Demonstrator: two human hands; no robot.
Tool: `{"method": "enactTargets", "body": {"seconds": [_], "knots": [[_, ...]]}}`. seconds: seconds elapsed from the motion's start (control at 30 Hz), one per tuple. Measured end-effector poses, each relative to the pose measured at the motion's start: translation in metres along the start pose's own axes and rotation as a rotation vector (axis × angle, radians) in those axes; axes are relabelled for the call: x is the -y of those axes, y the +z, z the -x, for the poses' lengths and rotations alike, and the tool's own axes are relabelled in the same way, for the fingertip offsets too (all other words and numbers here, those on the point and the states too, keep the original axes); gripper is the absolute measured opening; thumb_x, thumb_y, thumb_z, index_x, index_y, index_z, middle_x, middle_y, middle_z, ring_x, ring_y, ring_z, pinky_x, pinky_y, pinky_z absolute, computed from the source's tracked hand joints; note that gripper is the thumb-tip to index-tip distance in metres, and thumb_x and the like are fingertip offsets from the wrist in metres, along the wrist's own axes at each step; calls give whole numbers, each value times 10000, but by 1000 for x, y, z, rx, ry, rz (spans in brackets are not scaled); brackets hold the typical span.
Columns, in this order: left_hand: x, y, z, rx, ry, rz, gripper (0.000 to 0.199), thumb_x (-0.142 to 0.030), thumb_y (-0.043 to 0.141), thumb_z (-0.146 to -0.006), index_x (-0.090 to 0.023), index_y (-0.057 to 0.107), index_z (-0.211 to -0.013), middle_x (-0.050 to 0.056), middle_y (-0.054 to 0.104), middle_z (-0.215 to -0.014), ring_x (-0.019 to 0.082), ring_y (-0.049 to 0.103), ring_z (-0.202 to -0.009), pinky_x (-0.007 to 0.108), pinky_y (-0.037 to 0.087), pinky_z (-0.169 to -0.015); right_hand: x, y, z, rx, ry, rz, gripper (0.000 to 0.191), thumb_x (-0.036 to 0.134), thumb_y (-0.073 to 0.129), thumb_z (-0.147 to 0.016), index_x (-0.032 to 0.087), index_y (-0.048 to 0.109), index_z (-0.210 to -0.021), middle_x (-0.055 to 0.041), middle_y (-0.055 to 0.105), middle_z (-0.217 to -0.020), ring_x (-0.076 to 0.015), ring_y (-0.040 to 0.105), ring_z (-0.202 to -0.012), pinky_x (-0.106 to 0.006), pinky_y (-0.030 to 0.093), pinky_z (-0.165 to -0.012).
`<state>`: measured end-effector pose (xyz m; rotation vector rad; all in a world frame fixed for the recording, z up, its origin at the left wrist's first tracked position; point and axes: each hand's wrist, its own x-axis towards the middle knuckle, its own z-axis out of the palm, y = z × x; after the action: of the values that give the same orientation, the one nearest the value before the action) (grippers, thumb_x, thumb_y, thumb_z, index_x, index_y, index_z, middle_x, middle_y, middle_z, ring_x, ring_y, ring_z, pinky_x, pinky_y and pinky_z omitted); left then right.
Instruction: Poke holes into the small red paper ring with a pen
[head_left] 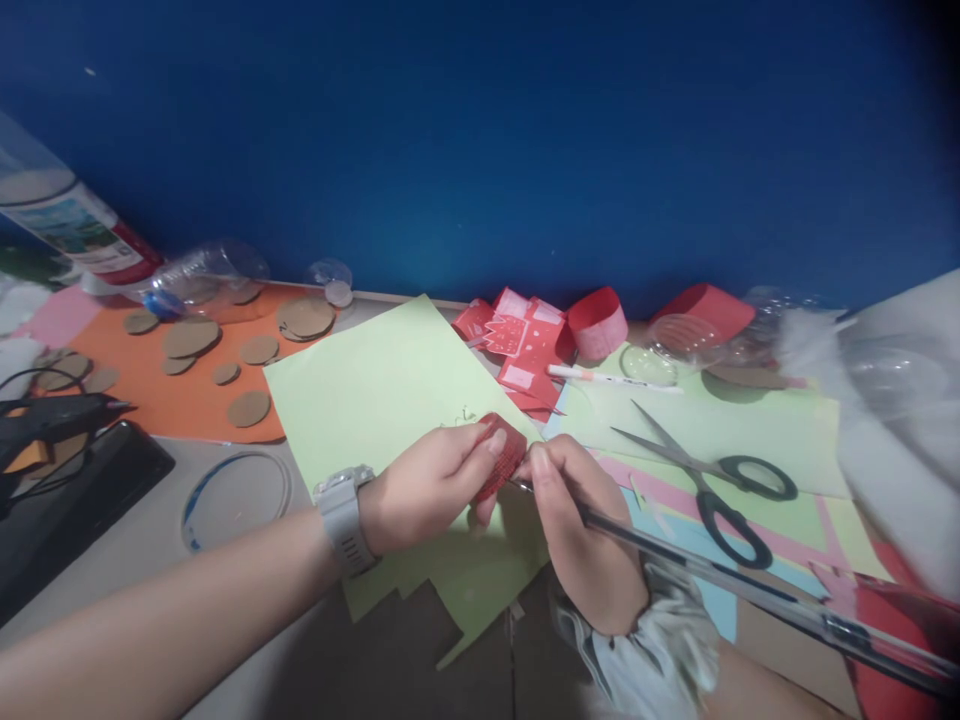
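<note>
My left hand (435, 480), with a grey watch (346, 520) on the wrist, pinches a small red piece (501, 455) marked with a dark grid; its exact kind is hard to tell. My right hand (589, 535) is closed round a long dark pen (697, 560) with a see-through barrel. The pen's tip end points left and meets or nearly meets the red piece's right edge. Beneath both hands lie light green paper sheets (360, 390), one with a jagged lower edge. A scrunchie (652, 650) circles my right wrist.
Open scissors (697, 465) lie on stacked paper at right. Red paper cut-outs (536, 340) and a white marker (600, 378) are at the back. Cardboard discs (191, 338) rest on orange paper (142, 390). A plastic bottle (210, 275) stands near the blue wall (480, 140). A clear ring (236, 500) lies left.
</note>
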<state>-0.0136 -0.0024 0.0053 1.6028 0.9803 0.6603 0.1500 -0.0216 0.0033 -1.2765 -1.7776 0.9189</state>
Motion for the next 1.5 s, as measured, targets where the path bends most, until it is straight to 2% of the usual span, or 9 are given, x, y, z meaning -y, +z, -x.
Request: {"method": "enactTargets", "body": {"seconds": [0.23,0.4,0.57,0.73,0.97,1.13,1.33,1.5], "knots": [[0,0,0,5,-29,10,475,-339,245,-1032,-168,479,-655,-28,556,-570,90,534,-606,192,424,-723,1,-1,1,87,12,-14,364,305,361,-1004,192,433,-666,32,543,-606,-100,490,-569,-227,357,-542],[0,-1,1,5,-30,6,464,-338,251,-1031,-169,477,-663,-26,569,-590,91,529,-618,193,425,-733,1,-1,0,19,21,8,327,304,377,-997,199,440,-694,38,513,-582,-101,465,-547,-223,346,-512],[-1,-1,0,17,-27,18,468,-345,245,-1031,-169,475,-664,-29,562,-568,90,530,-602,190,427,-712,2,0,0,70,-3,4,357,289,364,-1002,192,448,-669,35,541,-611,-92,475,-557,-221,357,-542],[0,0,0,1,-36,9,457,-352,248,-1030,-168,470,-676,-31,563,-576,90,525,-602,189,423,-708,1,-1,2,28,27,36,355,322,373,-998,194,386,-668,35,467,-576,-95,455,-537,-227,336,-504],[0,0,0,12,1,40,437,-348,246,-1031,-168,465,-698,-35,548,-563,86,524,-587,181,425,-687,4,0,0,101,-31,44,342,270,368,-997,187,448,-675,30,557,-632,-87,500,-574,-221,361,-550],[0,-1,0,11,-19,14,442,-341,244,-1032,-170,465,-690,-35,556,-567,88,530,-600,189,420,-707,1,0,0,-3,-37,56,323,284,382,-995,195,445,-691,42,450,-571,-88,429,-517,-217,333,-492],[0,0,0,14,-7,36,427,-342,251,-1032,-171,465,-704,-41,543,-566,79,521,-584,176,416,-686,5,1,1,90,-25,35,347,270,381,-987,193,500,-670,33,540,-588,-91,461,-518,-235,335,-510],[0,0,0,12,-9,32,439,-343,241,-1033,-170,461,-695,-35,559,-575,80,530,-593,177,426,-704,4,0,0,54,-27,72,346,287,382,-981,194,443,-653,24,527,-589,-100,473,-527,-241,338,-509]]}}
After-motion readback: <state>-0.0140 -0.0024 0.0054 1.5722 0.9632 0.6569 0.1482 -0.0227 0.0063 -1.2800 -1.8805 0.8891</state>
